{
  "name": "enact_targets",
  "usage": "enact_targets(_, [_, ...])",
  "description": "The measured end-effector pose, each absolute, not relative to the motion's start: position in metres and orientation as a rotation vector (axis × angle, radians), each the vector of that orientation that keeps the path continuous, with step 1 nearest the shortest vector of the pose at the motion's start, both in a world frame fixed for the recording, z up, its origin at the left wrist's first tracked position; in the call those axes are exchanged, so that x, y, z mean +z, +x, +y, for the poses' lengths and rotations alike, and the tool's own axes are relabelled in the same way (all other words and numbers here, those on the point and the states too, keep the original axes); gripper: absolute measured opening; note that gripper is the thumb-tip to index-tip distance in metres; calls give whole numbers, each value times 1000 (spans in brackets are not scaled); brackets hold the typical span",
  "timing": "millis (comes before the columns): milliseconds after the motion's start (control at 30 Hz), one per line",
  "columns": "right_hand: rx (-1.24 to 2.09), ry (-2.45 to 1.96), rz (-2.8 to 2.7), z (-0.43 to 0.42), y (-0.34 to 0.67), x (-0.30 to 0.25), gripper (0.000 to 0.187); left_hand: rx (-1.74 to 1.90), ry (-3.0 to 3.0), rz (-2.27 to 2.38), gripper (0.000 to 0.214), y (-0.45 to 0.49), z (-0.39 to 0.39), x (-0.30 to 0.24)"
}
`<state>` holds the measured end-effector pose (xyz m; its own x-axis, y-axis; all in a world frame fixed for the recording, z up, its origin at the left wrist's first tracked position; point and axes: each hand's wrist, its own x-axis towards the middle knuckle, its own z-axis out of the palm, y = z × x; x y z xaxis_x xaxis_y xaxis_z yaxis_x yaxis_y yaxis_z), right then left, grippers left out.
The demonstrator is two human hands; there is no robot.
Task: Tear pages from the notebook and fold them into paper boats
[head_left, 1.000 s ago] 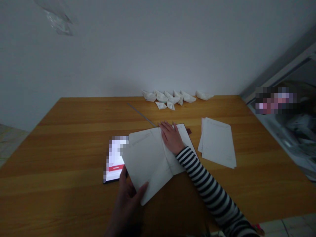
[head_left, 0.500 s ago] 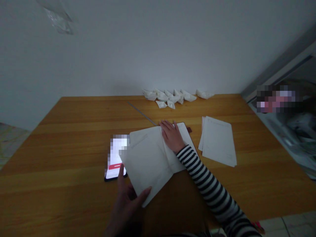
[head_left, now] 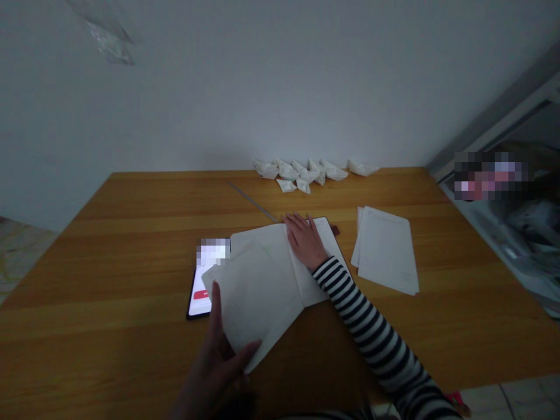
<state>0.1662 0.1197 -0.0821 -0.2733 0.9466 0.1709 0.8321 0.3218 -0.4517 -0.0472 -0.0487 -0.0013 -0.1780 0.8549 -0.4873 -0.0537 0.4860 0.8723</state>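
An open notebook (head_left: pixel 321 230) lies on the wooden table (head_left: pixel 131 245). My right hand (head_left: pixel 304 240), in a striped sleeve, lies flat with fingers spread across its spine and right page. My left hand (head_left: pixel 216 361) pinches the near corner of a loose white page (head_left: pixel 258 291) between thumb and fingers, holding it skewed over the notebook's left side. A lit phone (head_left: pixel 202 286) lies partly under that page's left edge.
A stack of white sheets (head_left: pixel 387 251) lies to the right of the notebook. Several folded paper boats (head_left: pixel 306 172) sit along the far edge by the wall. A thin ruler (head_left: pixel 251 201) lies diagonally behind the notebook. A dark window frame stands at the right.
My left hand has drawn the page leftward and a little nearer, covering more of the phone. The right hand has stayed pressed on the notebook.
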Motion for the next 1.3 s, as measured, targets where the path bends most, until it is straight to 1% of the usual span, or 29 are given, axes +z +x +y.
enact_targets(167, [403,-1582,-2169,123,166,-82,46,847,792,1612,145,-70,-47,11])
enact_targets(267, [471,-1530,-2088,115,164,-73,47,903,871,1735,145,-86,-40,21])
enact_targets(333, [596,-1401,-2002,96,160,-59,49,997,880,1795,140,-87,-35,28])
enact_targets(400, [858,-1167,-1922,67,155,-40,55,1075,882,1805,135,-76,-30,34])
enact_targets(500, [1398,-827,-1661,17,148,-12,67,1063,988,1661,121,-42,-25,38])
enact_targets(533, [1568,-737,-1500,3,146,-6,70,1032,1043,1582,110,-29,-24,36])
enact_targets(600, [1717,-717,-1238,-20,147,0,74,892,1254,1407,82,-3,-21,28])
enact_targets(667, [1691,-898,-984,-31,155,-2,62,715,1570,1185,60,20,-16,18])
enact_targets(700, [1628,-1023,-862,-33,163,-6,53,682,1703,1070,56,31,-15,13])
enact_targets(733, [1547,-1139,-750,-33,173,-10,45,653,1815,975,59,40,-13,9])
enact_targets(800, [1368,-1303,-603,-28,199,-20,38,570,2009,819,71,55,-12,5])
enact_targets(900, [1172,-1352,-528,-17,245,-30,34,498,2177,713,72,66,-11,2])
enact_targets(967, [1061,-1389,-596,-12,269,-34,35,536,2250,782,67,67,-9,-5])
enact_targets(1067, [1026,-1465,-827,-12,282,-43,38,638,2355,1128,59,61,-1,-29])
enact_targets(1167, [1071,-1525,-1139,-19,273,-54,35,576,2440,1364,57,55,7,-59])
enact_targets(1233, [994,-1578,-1298,-26,263,-60,32,525,2507,1437,56,52,9,-73])
enact_targets(1300, [853,-1655,-1404,-33,256,-64,33,511,2535,1496,59,51,8,-79])
